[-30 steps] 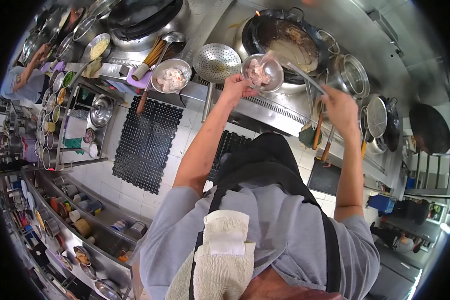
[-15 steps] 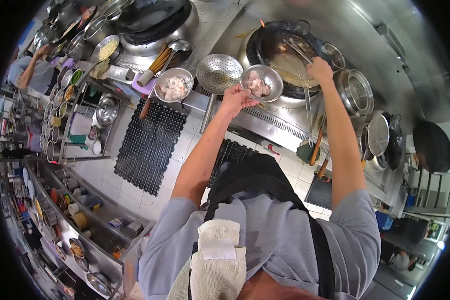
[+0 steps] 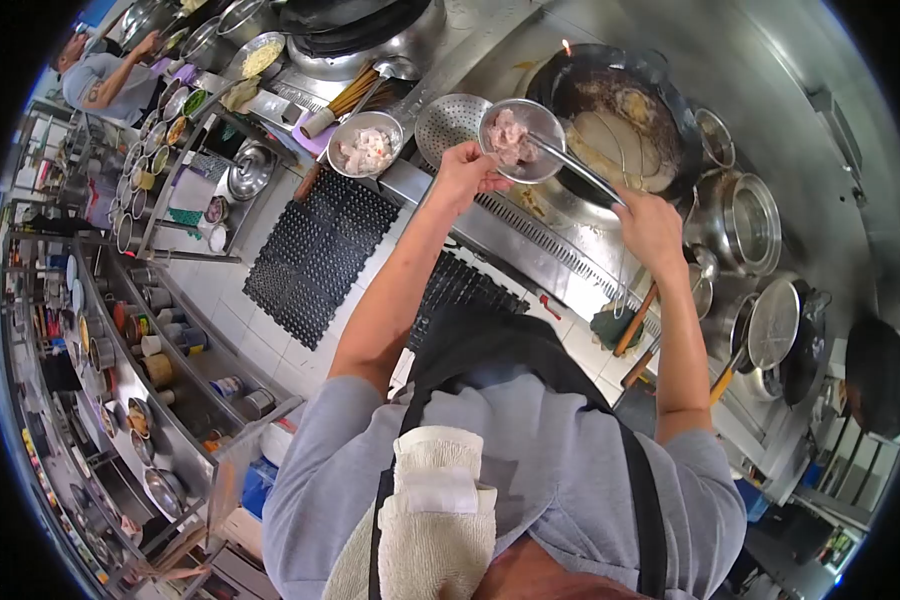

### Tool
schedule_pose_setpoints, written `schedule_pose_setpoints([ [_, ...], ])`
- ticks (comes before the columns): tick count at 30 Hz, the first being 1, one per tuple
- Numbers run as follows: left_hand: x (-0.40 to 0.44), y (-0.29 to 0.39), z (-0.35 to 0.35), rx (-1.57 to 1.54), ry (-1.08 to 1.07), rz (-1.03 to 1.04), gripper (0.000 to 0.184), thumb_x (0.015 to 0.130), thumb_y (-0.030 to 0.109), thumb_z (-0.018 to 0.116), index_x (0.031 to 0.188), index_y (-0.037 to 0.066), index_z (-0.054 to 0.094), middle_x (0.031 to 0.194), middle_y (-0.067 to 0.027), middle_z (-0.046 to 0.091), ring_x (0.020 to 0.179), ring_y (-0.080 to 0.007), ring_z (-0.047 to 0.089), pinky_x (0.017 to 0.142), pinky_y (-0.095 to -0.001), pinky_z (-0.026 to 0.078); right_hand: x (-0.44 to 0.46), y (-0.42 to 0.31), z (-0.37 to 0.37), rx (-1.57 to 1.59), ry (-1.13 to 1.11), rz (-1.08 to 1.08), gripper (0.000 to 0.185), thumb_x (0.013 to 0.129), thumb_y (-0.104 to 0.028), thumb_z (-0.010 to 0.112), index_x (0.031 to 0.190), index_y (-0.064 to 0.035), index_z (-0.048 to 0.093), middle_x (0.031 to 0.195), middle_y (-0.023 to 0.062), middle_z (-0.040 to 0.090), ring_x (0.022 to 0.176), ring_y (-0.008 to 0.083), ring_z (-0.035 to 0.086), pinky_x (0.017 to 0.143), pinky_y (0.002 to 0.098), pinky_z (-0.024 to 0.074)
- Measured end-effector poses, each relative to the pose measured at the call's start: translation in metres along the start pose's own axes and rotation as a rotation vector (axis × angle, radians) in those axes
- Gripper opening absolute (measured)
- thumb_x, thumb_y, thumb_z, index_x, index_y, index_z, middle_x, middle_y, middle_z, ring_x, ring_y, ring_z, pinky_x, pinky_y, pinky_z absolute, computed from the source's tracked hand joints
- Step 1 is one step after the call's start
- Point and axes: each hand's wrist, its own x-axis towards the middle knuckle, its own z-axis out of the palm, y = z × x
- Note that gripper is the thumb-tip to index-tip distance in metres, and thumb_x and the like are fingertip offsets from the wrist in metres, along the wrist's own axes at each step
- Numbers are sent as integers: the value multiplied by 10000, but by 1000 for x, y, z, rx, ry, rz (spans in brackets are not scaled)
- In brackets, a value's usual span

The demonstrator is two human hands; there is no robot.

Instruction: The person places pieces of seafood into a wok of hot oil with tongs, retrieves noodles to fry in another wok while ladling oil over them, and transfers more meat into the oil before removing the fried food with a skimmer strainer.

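Observation:
My left hand (image 3: 465,178) grips the rim of a small metal bowl (image 3: 550,116), tilted slightly above the wok's near left edge. Pieces of pale pink raw meat (image 3: 510,138) sit in the bowl. My right hand (image 3: 652,228) is closed round metal tongs (image 3: 587,176), whose tips reach in among the meat. Beyond my hands a large dark wok (image 3: 670,105) contains brown, bubbling liquid. A wire skimmer (image 3: 622,135) rests in the wok, its handle toward me. Just left of the bowl lies a perforated strainer (image 3: 440,125).
A second metal bowl (image 3: 397,130) with pale raw pieces stands left. A small flame (image 3: 567,46) burns behind the wok. Stacked pots (image 3: 755,220) stand right. Black rubber mats (image 3: 320,265) cover part of the floor. Another person (image 3: 120,85) works at far left.
My right hand has drawn the tongs back from the wok and brought their tips into the bowl. My left hand still holds the bowl. The view has shifted.

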Motion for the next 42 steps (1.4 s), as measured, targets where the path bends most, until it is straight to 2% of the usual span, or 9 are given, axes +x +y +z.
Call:
schedule_pose_setpoints([
  [2,6,-3,1,-60,-4,10,117,949,88,601,951,-26,576,947,-162,672,798,-298,722,711,-358,626,-3,10,-11,75,90,33,349,889,-204,627,1228,-140,674,1107,192,686,954,355,678,846,414,518],
  [7,29,-19,5,-98,6,-48,122,947,87,605,896,-11,554,944,-161,667,802,-305,721,716,-365,625,18,45,-41,164,113,41,373,876,-213,648,1204,-34,661,1092,214,683,974,380,667,850,417,512],
  [12,48,-1,17,-37,-59,-50,123,953,81,598,897,-17,550,941,-179,665,795,-302,721,711,-369,629,27,18,-18,34,-30,54,374,869,-248,641,1216,-110,670,1052,202,689,988,406,645,883,474,496],
  [20,81,9,2,-86,-92,-125,130,947,83,614,943,-27,545,947,-208,669,807,-324,723,710,-370,633,42,26,-32,47,157,276,329,874,-227,621,1180,-127,693,982,200,696,969,400,649,847,464,502],
  [26,91,15,4,-123,-113,-174,134,938,77,626,931,-8,523,955,-209,662,808,-337,722,709,-370,636,128,132,42,-48,86,346,394,866,-298,624,1215,-126,678,1132,201,678,1091,378,630,924,460,497],
  [29,87,15,-1,-138,-136,-172,145,938,80,629,903,11,506,947,-199,660,810,-331,723,698,-359,637,136,105,37,-79,196,464,403,857,-297,660,1172,-47,687,1094,213,689,1052,370,650,931,439,496],
  [32,78,21,-7,-130,-148,-127,168,943,91,629,872,27,490,935,-189,658,807,-318,725,684,-349,636,112,83,0,-42,214,416,434,863,-312,639,1234,-88,663,1168,209,668,1099,378,630,942,461,492],
  [36,79,23,-14,-52,-139,-47,187,949,99,624,847,26,486,923,-179,655,790,-307,726,671,-340,636,52,20,-40,37,77,195,432,867,-278,647,1253,-86,647,1105,215,683,1038,381,652,916,455,500],
  [42,79,34,6,12,-109,-18,153,939,58,611,835,-11,522,887,-167,645,736,-291,716,655,-360,641,44,-15,-2,-146,17,140,353,889,-246,622,1216,-120,664,1002,186,698,956,391,659,848,478,508],
])
